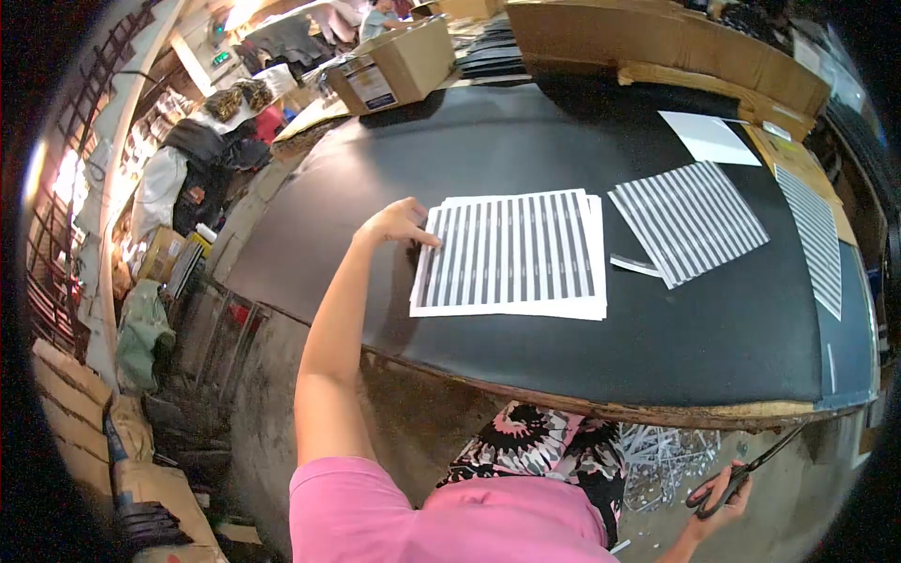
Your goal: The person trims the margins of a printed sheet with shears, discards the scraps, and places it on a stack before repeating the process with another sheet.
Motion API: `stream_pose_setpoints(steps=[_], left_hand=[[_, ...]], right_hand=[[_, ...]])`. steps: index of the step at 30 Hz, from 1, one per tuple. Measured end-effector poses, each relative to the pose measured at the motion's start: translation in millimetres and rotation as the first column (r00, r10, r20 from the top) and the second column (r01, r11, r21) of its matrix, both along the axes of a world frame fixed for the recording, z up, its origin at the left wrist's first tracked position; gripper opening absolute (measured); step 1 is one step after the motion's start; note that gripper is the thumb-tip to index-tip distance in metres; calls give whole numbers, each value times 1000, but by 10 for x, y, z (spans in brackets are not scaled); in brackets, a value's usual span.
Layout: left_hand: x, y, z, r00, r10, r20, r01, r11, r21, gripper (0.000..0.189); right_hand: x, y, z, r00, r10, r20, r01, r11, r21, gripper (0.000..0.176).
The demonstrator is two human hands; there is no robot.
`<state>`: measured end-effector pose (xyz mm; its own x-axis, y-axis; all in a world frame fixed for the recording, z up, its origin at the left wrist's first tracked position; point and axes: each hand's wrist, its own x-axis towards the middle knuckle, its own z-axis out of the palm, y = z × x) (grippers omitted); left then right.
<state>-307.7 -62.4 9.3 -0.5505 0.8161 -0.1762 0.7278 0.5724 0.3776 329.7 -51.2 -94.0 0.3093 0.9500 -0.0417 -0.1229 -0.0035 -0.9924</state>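
My left hand (402, 223) rests at the upper left edge of a stack of striped sheets (507, 253), its thumb on the top sheet and fingers apart. My right hand (725, 502) is low at the right, below the table's edge, wrapped round the handles of black scissors (755, 466), whose blades point up and right. Another group of striped sheets (693, 220) lies tilted to the right of the stack, with a narrow strip (635, 266) beside its lower left corner.
A dark table (563, 361) bears a white sheet (709, 138) and another striped sheet (812, 235) at right. Cardboard boxes (399, 70) stand at the back, where a person (377, 21) is partly visible. Paper scraps (662, 464) lie on the floor.
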Motion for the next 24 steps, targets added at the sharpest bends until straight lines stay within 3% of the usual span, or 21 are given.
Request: stream_pose_setpoints(steps=[1,3,5,7,12,15,17,18,19,22,24], left_hand=[[78,-15,12,991,8,134,-20,996,85,84],[109,12,-18,996,30,81,-36,997,71,81],[-51,78,-128,993,-117,-8,117,984,137,85],[33,109,-2,997,-65,52,62,997,48,89],[17,220,112,993,-54,105,56,998,-18,87],[13,267,226,995,-45,94,61,982,-178,92],[-73,351,216,992,-66,106,93,957,-276,86],[-137,396,152,990,-89,113,118,951,-285,68],[-153,413,149,990,-85,116,115,951,-287,68],[-179,410,62,989,-100,106,122,965,-234,52],[-209,334,-19,995,-49,91,46,998,40,41]], right_hand=[[-82,-16,56,993,-3,120,-1,1000,31,13],[-138,-37,62,991,-13,131,8,999,40,12],[-227,-59,130,991,-7,132,0,998,57,12],[-295,-147,327,946,38,321,-67,994,81,20],[-417,-223,426,935,91,343,-119,991,62,15],[-462,-200,412,954,125,273,-142,989,44,15],[-465,-189,343,942,128,312,-161,984,81,16],[-455,-182,311,937,109,333,-144,986,83,18],[-451,-181,300,930,89,357,-126,989,83,19],[-462,-183,315,919,100,382,-136,988,68,19],[-498,-169,311,919,96,382,-136,987,80,18]])
